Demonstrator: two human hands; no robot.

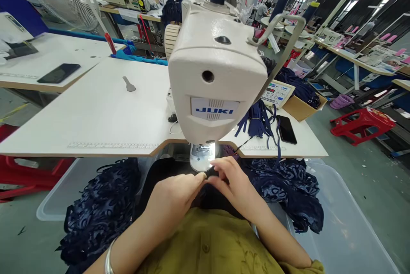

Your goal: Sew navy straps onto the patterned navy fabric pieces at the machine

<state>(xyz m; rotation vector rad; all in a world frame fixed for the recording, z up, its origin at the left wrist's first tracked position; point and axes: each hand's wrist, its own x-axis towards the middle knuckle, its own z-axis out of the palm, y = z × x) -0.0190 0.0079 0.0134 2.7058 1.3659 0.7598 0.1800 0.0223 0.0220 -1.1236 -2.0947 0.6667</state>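
A white JUKI sewing machine stands straight ahead, its lit metal sewing bed jutting toward me. Just in front of that bed, my left hand is closed, thumb and fingers pressed together. My right hand meets it there with curled fingers, thumb near the left thumb tip and a fingertip by the bed's edge. Whatever is pinched between them is too small or hidden to make out. Dark navy patterned fabric is heaped at my left, and more navy fabric hangs over a bin at my right.
On the white table lie a small grey metal piece, navy strips and a phone. Behind them are a control panel and a cardboard box. Clear plastic bins flank me. A red stool stands right.
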